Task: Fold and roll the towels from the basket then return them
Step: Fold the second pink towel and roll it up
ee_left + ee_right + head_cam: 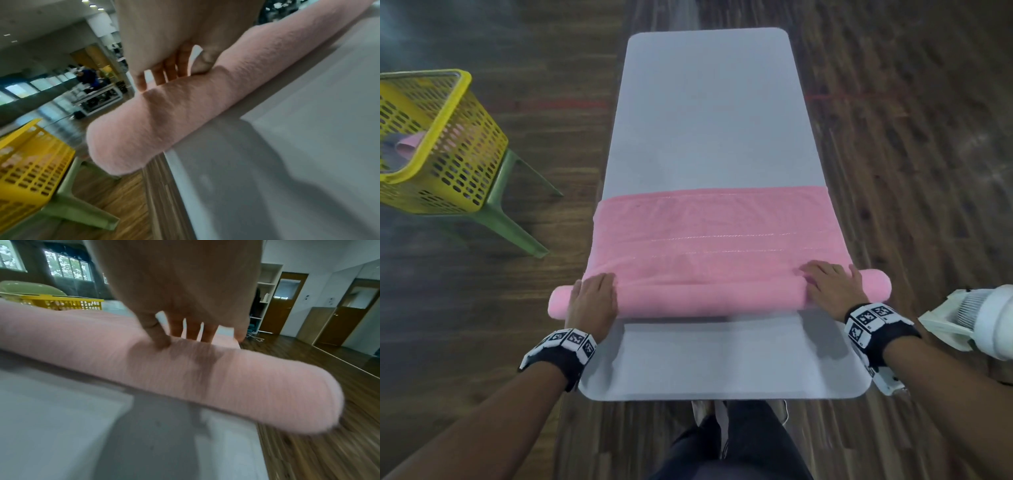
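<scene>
Palms press flat on a half-rolled pink terry towel [717,236] lying across the narrow white table [709,113]: left hand [593,297] near the roll's left end, right hand [831,285] near its right, fingers extended, grasping nothing. Yellow perforated plastic basket [438,144] sits on a green stool [508,209] well off to the left.

A towel [717,226] is lying across the worktop [705,113], its near part wound into a roll [709,298] whose two ends are overhanging the worktop's left and right edges. The left hand [592,298] is resting on the roll near its left end, the right hand [832,286] near its right end. A basket [431,144] is sitting on a chair [506,212] to the left of the worktop, well apart from it. A fan [976,318] is standing just right of the right wrist.
</scene>
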`<state>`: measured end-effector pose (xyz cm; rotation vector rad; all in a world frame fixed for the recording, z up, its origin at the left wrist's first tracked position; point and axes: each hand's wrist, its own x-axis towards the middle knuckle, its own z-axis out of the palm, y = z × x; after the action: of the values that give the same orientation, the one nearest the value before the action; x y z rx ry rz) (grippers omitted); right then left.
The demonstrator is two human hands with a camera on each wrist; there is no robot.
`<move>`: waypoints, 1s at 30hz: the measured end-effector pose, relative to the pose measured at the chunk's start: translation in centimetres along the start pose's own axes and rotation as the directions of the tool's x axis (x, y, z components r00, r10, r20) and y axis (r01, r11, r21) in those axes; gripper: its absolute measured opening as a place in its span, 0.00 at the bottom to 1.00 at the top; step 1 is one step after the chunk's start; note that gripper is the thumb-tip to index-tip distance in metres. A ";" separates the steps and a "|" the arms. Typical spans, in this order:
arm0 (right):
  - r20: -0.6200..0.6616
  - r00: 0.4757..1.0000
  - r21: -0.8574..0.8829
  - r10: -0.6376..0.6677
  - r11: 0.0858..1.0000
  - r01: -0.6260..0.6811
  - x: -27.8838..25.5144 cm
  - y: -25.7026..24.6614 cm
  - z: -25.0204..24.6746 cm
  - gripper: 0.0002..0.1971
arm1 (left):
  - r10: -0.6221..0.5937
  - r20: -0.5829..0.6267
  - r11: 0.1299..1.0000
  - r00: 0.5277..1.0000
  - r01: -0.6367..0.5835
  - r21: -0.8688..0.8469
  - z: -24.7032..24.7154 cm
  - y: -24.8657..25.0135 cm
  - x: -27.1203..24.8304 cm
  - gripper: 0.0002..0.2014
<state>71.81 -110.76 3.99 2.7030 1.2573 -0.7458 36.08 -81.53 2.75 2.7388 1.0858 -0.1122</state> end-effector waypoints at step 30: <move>0.006 1.000 0.065 -0.020 0.998 0.020 -0.5 0.7 0.5 0.33 | 0.087 0.058 0.996 0.995 -0.088 0.022 -0.1 -0.3 0.2 0.27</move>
<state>71.89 -111.72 3.68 2.7401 1.2831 -0.8106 36.07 -81.13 2.81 2.7820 0.9543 -0.1911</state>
